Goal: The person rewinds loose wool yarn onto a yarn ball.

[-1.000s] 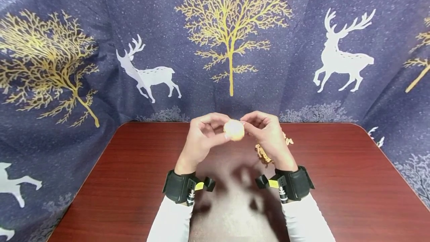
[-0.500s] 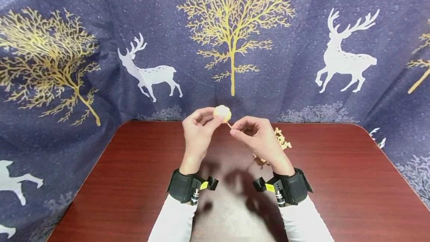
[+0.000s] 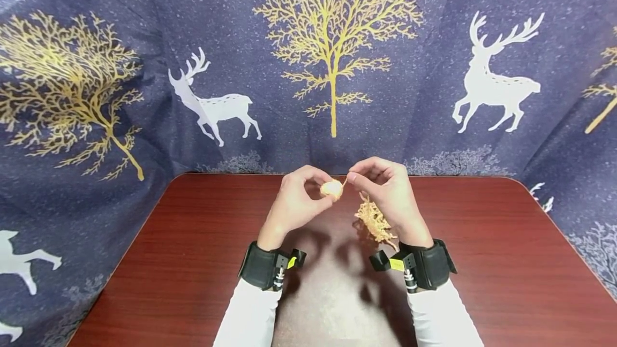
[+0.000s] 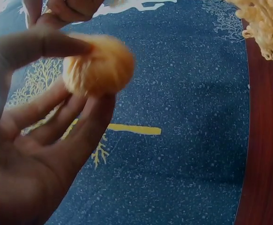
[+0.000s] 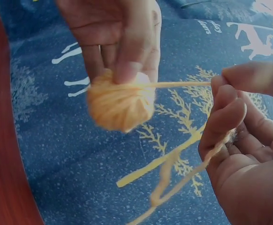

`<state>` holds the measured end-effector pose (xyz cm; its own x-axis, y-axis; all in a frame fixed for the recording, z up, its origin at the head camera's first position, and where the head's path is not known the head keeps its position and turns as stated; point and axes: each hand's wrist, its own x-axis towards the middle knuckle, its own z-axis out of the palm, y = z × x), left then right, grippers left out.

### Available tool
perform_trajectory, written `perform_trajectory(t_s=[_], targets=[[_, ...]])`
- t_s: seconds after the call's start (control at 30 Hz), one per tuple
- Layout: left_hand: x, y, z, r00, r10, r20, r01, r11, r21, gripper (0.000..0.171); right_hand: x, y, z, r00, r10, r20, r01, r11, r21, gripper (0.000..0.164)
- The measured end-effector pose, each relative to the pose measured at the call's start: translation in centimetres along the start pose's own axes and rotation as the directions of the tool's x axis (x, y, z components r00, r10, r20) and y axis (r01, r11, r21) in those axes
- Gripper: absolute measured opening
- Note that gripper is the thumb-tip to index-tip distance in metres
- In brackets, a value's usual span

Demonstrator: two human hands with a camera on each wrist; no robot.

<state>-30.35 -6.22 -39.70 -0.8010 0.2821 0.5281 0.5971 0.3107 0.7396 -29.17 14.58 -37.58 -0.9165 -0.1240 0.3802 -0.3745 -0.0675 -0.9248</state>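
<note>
A small ball of yellow-orange yarn [image 3: 331, 189] is held above the table between the thumb and fingers of my left hand [image 3: 296, 205]. Its wound strands show clearly in the right wrist view, where the yarn ball [image 5: 120, 105] has a taut strand [image 5: 181, 85] running across to my right hand [image 5: 249, 136]. Thumb and forefinger of that hand pinch the strand. More yarn [image 5: 183, 180] trails down from its palm. Under the right hand [image 3: 392, 194] in the head view, a crinkled loose heap of the same yarn [image 3: 375, 221] hangs or lies; which one I cannot tell.
The reddish-brown wooden table [image 3: 202, 240] has a pale glare patch in front. Behind it hangs a dark blue cloth [image 3: 299, 122] printed with trees and deer. Black straps [image 3: 260, 266] with small cameras sit on both wrists.
The yarn ball rose to the left, then came back down in the left hand. The right hand dipped, then moved up and right with the strand. More of the loose yarn now shows.
</note>
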Motion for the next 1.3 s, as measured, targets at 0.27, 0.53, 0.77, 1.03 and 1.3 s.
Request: perform_trajectory(t_s=[0.27,0.53,0.77,1.03,1.3], targets=[[-0.1,0.3,-0.2,0.96,0.114,0.258,-0.044,0.964,-0.263,0.03,0.2,0.1,-0.1,0.999,0.026,-0.037,-0.022,0.994,0.106,0.006],[-0.1,1.5,-0.6,0.959,0.207,0.194,-0.044,0.782,-0.621,0.032,0.2,0.7,0.0,0.999,0.038,0.011,-0.038,0.997,0.066,0.008],[0.1,1.9,-0.1,1.0,0.011,-0.009,-0.014,0.593,-0.805,0.032,0.2,0.8,0.7,0.997,-0.016,0.075,0.021,0.998,-0.066,0.01],[0.3,2.2,0.2,0.979,-0.188,-0.082,0.021,0.492,-0.87,0.029,0.2,0.7,1.3,0.997,0.005,0.077,0.006,0.99,-0.137,0.011],[0.9,1.7,0.6,0.9,-0.289,-0.325,-0.082,0.622,-0.779,0.026,0.2,0.5,0.8,0.998,0.001,0.063,0.012,0.98,-0.199,0.012]])
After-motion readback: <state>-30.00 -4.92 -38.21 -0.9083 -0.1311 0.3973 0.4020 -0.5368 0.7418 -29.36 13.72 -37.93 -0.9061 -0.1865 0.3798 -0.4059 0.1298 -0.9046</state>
